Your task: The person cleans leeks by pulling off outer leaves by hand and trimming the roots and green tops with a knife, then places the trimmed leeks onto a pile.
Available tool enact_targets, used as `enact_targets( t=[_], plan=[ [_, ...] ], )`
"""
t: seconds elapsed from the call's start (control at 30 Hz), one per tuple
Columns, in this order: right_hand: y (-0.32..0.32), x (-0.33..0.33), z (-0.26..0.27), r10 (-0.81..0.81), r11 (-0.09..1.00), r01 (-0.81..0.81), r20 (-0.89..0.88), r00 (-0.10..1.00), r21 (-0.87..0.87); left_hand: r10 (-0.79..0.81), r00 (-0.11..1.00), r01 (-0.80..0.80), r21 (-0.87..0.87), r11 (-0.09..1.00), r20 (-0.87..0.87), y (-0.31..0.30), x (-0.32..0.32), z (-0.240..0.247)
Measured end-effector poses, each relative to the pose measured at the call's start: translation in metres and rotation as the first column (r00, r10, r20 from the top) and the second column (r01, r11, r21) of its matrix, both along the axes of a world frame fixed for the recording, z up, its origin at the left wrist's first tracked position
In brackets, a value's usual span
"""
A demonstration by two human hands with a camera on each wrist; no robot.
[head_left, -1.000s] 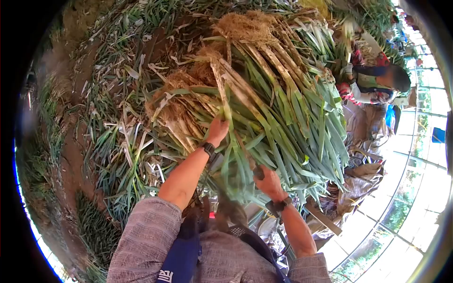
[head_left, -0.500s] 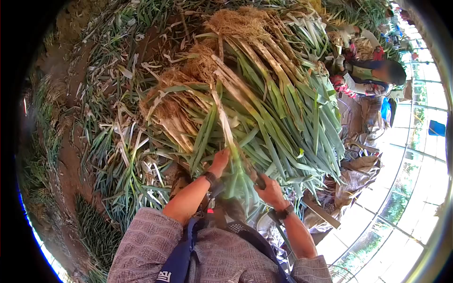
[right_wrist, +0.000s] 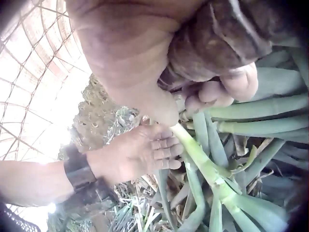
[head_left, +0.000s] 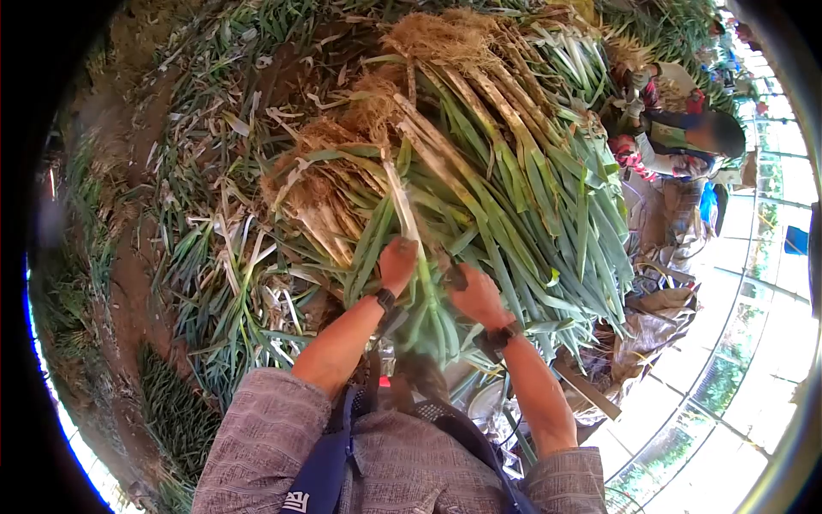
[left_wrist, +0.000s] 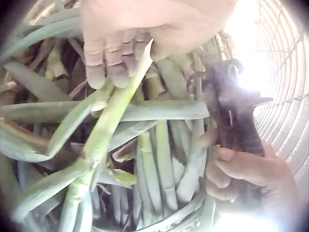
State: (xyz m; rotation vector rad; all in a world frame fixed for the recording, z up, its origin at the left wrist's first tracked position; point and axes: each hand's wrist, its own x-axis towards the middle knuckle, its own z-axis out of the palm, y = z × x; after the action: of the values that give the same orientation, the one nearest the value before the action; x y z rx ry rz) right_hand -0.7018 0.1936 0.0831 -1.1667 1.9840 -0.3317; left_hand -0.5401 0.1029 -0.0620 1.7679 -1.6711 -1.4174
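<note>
Alongside, rooted leeks [head_left: 515, 171] are heaped; single leek [head_left: 402, 201] is clamped in left hand [head_left: 399, 264]; dark tool [right_wrist: 207, 50], in right hand [head_left: 481, 300].

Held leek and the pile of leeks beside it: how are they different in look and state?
The held leek is single, in the left grip; the pile of leeks has many, lying together. The held leek's stalk looks pale; many stalks in the pile look browner. Both show green leaves.

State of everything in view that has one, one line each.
left hand: closed round leek
right hand: closed round dark handle
leek: held, leaves splayed
dark handle: gripped
piled leeks: lying, roots on
left wristband: worn
</note>
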Motion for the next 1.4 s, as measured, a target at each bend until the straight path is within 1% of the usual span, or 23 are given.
enact_targets(
  t=[0.07, 0.13, 0.17, 0.2, 0.27, 0.3, 0.33, 0.4, 0.43, 0.5, 0.53, 0.6, 0.67, 0.73, 0.8, 0.87, 0.93, 1.0, 1.03, 1.1, 1.23, 1.3, 1.4],
  plan=[
    [-0.011, -0.001, -0.001, 0.017, 1.0, -0.017, 0.003, 1.0, 0.007, 0.053, 0.999, -0.053, -0.021, 0.998, 0.001, -0.009, -0.014, 0.007],
    [-0.02, 0.0, -0.005, 0.031, 0.999, -0.031, 0.008, 0.999, 0.017, 0.188, 0.982, -0.188, -0.122, 0.975, -0.006, -0.022, -0.023, 0.022],
    [-0.023, 0.001, -0.008, 0.034, 0.999, -0.035, -0.001, 0.999, -0.017, 0.079, 0.997, -0.079, -0.053, 0.995, -0.005, -0.034, -0.021, 0.031],
    [-0.025, 0.0, -0.013, 0.039, 0.998, -0.04, -0.013, 0.999, -0.051, 0.08, 0.997, -0.08, -0.051, 0.995, -0.008, -0.042, -0.022, 0.026],
    [-0.028, -0.003, -0.022, 0.059, 0.996, -0.062, -0.044, 0.997, -0.07, -0.01, 0.998, 0.006, 0.056, 0.998, 0.066, -0.053, -0.025, 0.016],
    [-0.03, -0.003, -0.02, 0.075, 0.993, -0.081, -0.072, 0.995, -0.089, 0.071, 0.992, -0.06, 0.1, 0.993, -0.101, -0.052, -0.025, 0.014],
    [-0.031, -0.004, -0.016, 0.073, 0.993, -0.079, -0.071, 0.995, -0.085, 0.069, 0.993, -0.058, 0.104, 0.993, -0.1, -0.049, -0.022, 0.013],
    [-0.037, -0.01, -0.006, -0.004, 1.0, 0.004, -0.076, 0.997, 0.001, 0.078, 0.966, -0.016, 0.239, 0.971, -0.248, -0.043, -0.014, 0.012],
    [-0.033, -0.011, -0.008, -0.005, 1.0, 0.005, -0.075, 0.997, -0.003, 0.076, 0.966, -0.016, 0.236, 0.972, -0.248, -0.038, -0.011, 0.018],
    [-0.017, -0.011, -0.008, 0.14, 0.98, -0.151, -0.087, 0.986, -0.127, -0.02, 0.975, 0.095, 0.336, 0.937, -0.221, -0.023, 0.0, 0.029],
    [-0.014, -0.01, 0.0, 0.143, 0.98, -0.153, -0.088, 0.986, -0.125, -0.018, 0.975, 0.094, 0.337, 0.937, -0.222, -0.016, 0.004, 0.022],
    [-0.004, -0.007, 0.016, 0.109, 0.991, -0.115, -0.103, 0.989, -0.062, 0.072, 0.966, 0.024, 0.363, 0.931, -0.248, -0.004, 0.016, 0.013],
    [0.012, -0.009, 0.017, 0.179, 0.983, -0.181, -0.084, 0.98, -0.015, 0.02, 0.973, 0.064, 0.354, 0.933, -0.228, 0.001, 0.022, 0.007],
    [0.031, -0.011, 0.011, 0.247, 0.969, -0.244, -0.065, 0.967, 0.04, -0.097, 0.992, 0.122, 0.394, 0.911, -0.083, 0.009, 0.022, 0.003],
    [0.045, -0.011, 0.002, 0.279, 0.96, -0.278, -0.038, 0.959, 0.041, -0.085, 0.994, 0.107, 0.416, 0.903, -0.072, 0.014, 0.02, 0.004],
    [0.05, -0.008, -0.004, 0.272, 0.962, -0.271, -0.021, 0.962, 0.037, 0.073, 0.981, 0.016, 0.453, 0.891, -0.178, 0.016, 0.021, 0.014],
    [0.042, 0.001, 0.0, 0.263, 0.965, -0.263, -0.008, 0.965, 0.021, 0.062, 0.986, 0.02, 0.481, 0.876, -0.153, 0.016, 0.023, 0.007],
    [0.026, 0.011, -0.001, 0.135, 0.989, -0.133, -0.021, 0.991, 0.069, -0.049, 0.991, 0.095, 0.395, 0.914, -0.125, 0.015, 0.024, 0.003],
    [0.02, 0.015, -0.003, 0.133, 0.989, -0.132, -0.018, 0.991, 0.065, -0.051, 0.991, 0.095, 0.392, 0.915, -0.121, 0.016, 0.025, 0.001],
    [0.009, 0.022, -0.005, 0.214, 0.977, -0.214, -0.033, 0.976, 0.004, 0.134, 0.957, -0.017, 0.41, 0.912, -0.259, 0.02, 0.026, 0.003],
    [-0.006, 0.029, -0.009, 0.172, 0.985, -0.171, -0.033, 0.985, 0.015, 0.09, 0.967, 0.047, 0.515, 0.856, -0.237, 0.014, 0.035, 0.005],
    [-0.006, 0.032, -0.006, 0.223, 0.973, -0.224, -0.019, 0.975, -0.058, 0.097, 0.955, 0.074, 0.542, 0.837, -0.28, 0.015, 0.036, 0.003],
    [-0.009, 0.025, 0.009, 0.241, 0.971, -0.241, 0.036, 0.97, -0.001, 0.129, 0.932, 0.096, 0.575, 0.813, -0.338, 0.009, 0.043, 0.006]
  ],
)
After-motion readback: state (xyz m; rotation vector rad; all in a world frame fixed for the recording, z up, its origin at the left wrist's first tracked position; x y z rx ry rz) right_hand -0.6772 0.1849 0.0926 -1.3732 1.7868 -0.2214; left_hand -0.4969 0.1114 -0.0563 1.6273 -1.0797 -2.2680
